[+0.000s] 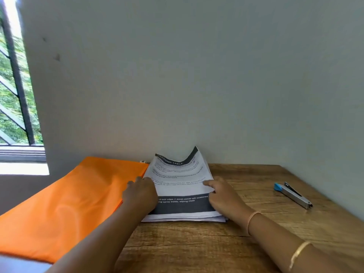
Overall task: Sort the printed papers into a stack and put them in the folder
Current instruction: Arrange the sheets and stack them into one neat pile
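A stack of printed papers (180,186) lies on the wooden table (197,245), its far end curling up against the wall. My left hand (140,194) grips the stack's left edge with curled fingers. Across from it, my right hand (222,196) holds the right edge, index finger stretched over the top sheet. An orange folder (65,201) lies flat to the left, touching the stack's left side.
A silver stapler with a blue end (292,194) lies at the right of the table near the wall. A pale wall stands directly behind the table. A window (15,95) is at the far left.
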